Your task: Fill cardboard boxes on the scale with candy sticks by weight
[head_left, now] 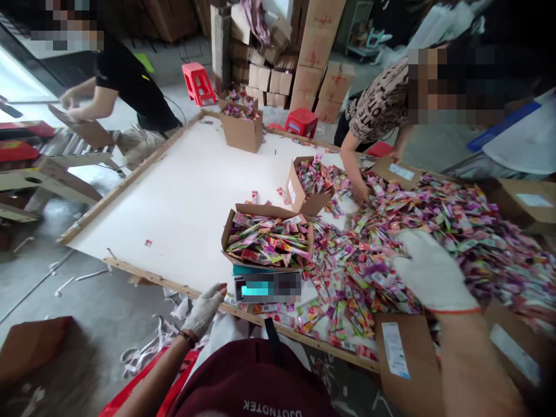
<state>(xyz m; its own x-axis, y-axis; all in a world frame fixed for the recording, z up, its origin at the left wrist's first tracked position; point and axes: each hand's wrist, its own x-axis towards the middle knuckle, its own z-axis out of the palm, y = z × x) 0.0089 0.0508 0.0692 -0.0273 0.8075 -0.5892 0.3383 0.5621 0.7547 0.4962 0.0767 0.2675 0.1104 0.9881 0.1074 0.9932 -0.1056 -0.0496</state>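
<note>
My left hand (202,310), in a pale glove with bare fingertips, is at the near wooden edge of the table, fingers stretched out, holding nothing. It is just left of a digital scale (286,285) with a lit display. A cardboard box (266,209) full of small colourful packets rests on the scale. Over on the right, my right hand (432,272), in a white glove with a red cuff, reaches low over a big heap of packets (460,220). Its fingers point left and are smeared by motion; whether they grip any packets cannot be made out.
Another filled carton (295,194) stands behind the scale, a third (243,133) at the table's far edge. One co-worker (377,104) reaches into the heap; another (125,87) handles cardboard by a roller conveyor (65,142). Cardboard flaps (410,370) lie near my right forearm.
</note>
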